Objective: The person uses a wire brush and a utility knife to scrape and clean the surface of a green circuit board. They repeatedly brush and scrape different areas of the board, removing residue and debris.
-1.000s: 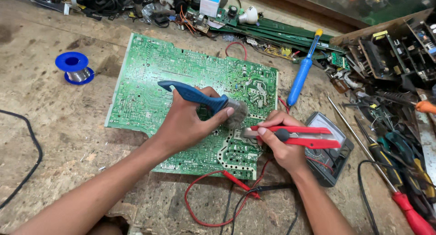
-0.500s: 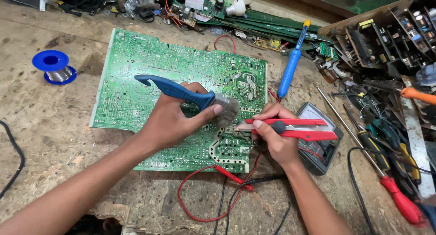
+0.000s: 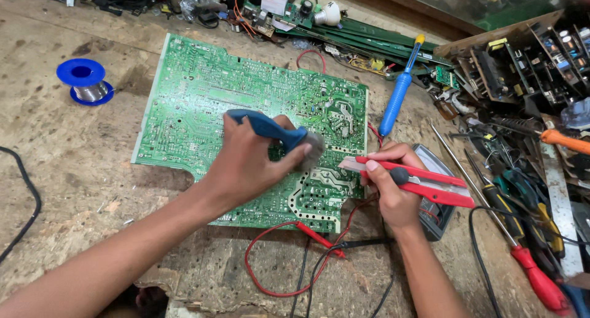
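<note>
Centre frame, on the worn wooden table [image 3: 74, 170], lies the green circuit board [image 3: 246, 109], solder side up. Left hand [image 3: 249, 164] has its grip clamped on a blue-handled brush [image 3: 273, 132], bristles touching the board's lower right. Right hand [image 3: 393, 186] is wrapped tight round a red utility knife [image 3: 418, 179], blade at the board's right edge. Upper left: a blue solder spool [image 3: 86, 81].

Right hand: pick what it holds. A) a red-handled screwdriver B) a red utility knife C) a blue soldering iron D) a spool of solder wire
B: the right hand grips a red utility knife with its blade tip at the edge of the green circuit board.
</note>
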